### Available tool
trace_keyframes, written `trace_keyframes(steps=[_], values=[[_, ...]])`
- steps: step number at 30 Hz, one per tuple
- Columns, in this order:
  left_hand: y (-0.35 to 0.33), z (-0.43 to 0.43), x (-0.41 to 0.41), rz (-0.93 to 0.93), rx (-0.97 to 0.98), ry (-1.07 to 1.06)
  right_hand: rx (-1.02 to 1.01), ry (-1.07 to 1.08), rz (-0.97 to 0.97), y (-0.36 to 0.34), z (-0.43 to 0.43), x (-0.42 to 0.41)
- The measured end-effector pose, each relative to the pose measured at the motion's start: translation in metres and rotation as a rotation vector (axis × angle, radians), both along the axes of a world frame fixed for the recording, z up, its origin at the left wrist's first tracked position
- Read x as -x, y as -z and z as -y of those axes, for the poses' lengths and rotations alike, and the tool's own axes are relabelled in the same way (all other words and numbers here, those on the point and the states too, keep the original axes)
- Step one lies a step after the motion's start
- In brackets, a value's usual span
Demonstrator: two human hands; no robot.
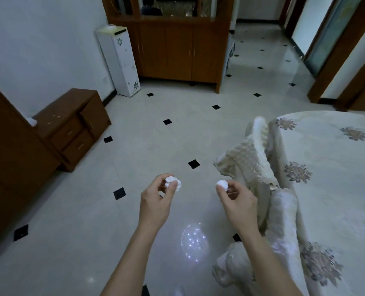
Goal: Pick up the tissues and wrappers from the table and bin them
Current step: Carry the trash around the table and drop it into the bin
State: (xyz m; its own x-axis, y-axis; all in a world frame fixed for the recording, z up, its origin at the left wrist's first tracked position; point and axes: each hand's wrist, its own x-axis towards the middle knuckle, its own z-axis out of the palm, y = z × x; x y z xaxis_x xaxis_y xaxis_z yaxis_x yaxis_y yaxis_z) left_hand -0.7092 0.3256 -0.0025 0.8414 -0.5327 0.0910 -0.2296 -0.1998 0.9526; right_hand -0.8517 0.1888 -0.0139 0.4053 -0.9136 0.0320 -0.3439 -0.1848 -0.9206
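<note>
Both my hands are held out over the tiled floor, each pinching a crumpled white tissue. My left hand [156, 201] grips a larger wad of tissue [173, 183] between thumb and fingers. My right hand [237, 201] holds a smaller balled tissue [222, 184] at its fingertips. The table [335, 167] with a cream flowered cloth lies to my right, its cloth hanging in folds beside my right hand. No bin shows in view.
A low brown drawer cabinet [75, 124] stands at the left wall. A white floral water dispenser [122, 60] and a tall wooden cabinet [177, 52] stand at the back. A doorway [326, 39] opens at the far right. Pale floor tiles [156, 135] spread ahead.
</note>
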Motion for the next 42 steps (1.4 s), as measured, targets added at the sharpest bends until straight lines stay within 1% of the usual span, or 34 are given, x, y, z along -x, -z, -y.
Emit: trace_keyframes(steps=[7,13,17,19,22,29,36,42], values=[[0.003,0.035,-0.058,-0.012,0.007,0.038,-0.021,0.016,-0.035,0.005,0.029,-0.053],[0.012,0.089,-0.111,0.007,-0.024,0.076,-0.04,0.032,-0.064,0.02,0.079,-0.104],[0.016,0.144,-0.158,0.022,-0.053,0.099,-0.067,0.042,-0.06,0.029,0.129,-0.149],[0.015,0.18,-0.183,0.028,-0.058,0.118,-0.072,0.04,-0.028,0.03,0.162,-0.174],[0.01,0.237,-0.214,0.035,-0.079,0.14,-0.066,0.049,0.012,0.019,0.216,-0.209],[0.006,0.347,-0.271,0.035,-0.092,0.179,-0.028,0.092,0.022,0.001,0.331,-0.268],[0.018,0.423,-0.325,-0.001,-0.088,0.204,-0.058,0.114,-0.006,0.021,0.4,-0.315],[0.032,0.493,-0.39,-0.017,-0.1,0.226,-0.079,0.129,-0.037,0.031,0.466,-0.376]])
